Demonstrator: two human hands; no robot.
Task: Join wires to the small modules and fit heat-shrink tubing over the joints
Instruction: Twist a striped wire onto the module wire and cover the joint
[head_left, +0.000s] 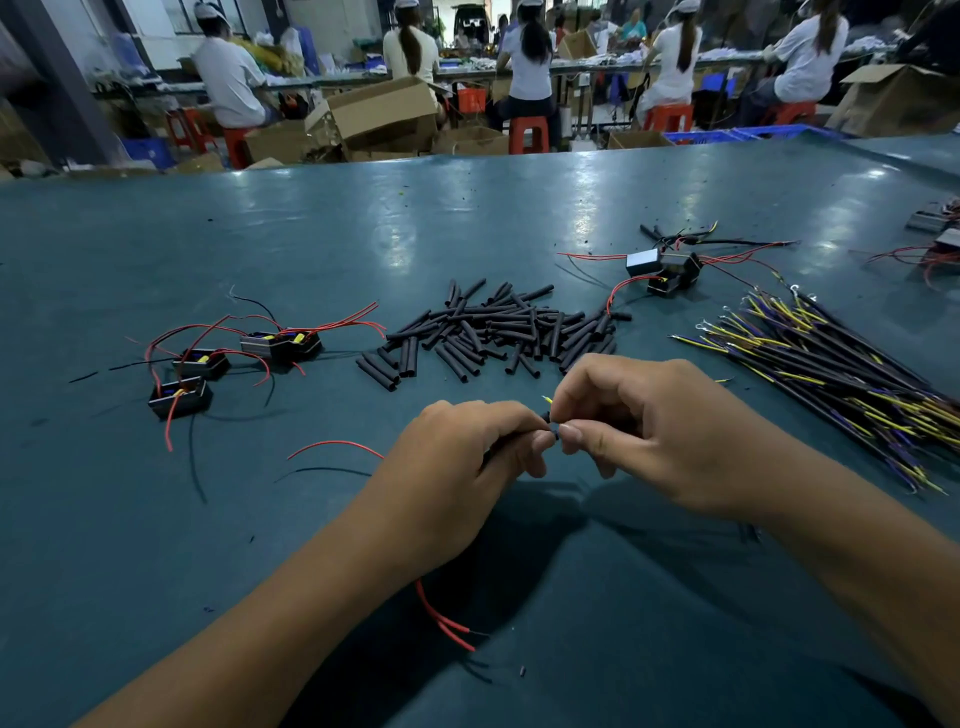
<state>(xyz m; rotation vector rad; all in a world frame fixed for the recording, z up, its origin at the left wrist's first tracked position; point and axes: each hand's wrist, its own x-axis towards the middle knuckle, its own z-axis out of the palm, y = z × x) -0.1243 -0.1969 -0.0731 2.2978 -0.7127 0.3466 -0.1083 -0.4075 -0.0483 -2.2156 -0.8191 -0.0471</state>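
My left hand (462, 457) and my right hand (639, 431) meet above the green table (363, 234), both pinching a thin black wire with a short black tube (551, 427) between the fingertips. A yellow wire tip (546, 399) sticks up beside my right fingers. Red and black leads (332, 457) trail left from under my left hand, and two red leads (447, 623) lie below my left wrist. A heap of black heat-shrink tubes (493, 332) lies just beyond my hands. Whether a module is in my left palm is hidden.
Small black modules with red leads (228, 358) lie at the left, others (665, 267) at the back right. A bundle of black, yellow and purple wires (831, 379) lies at the right. People sit at benches beyond the table's far edge.
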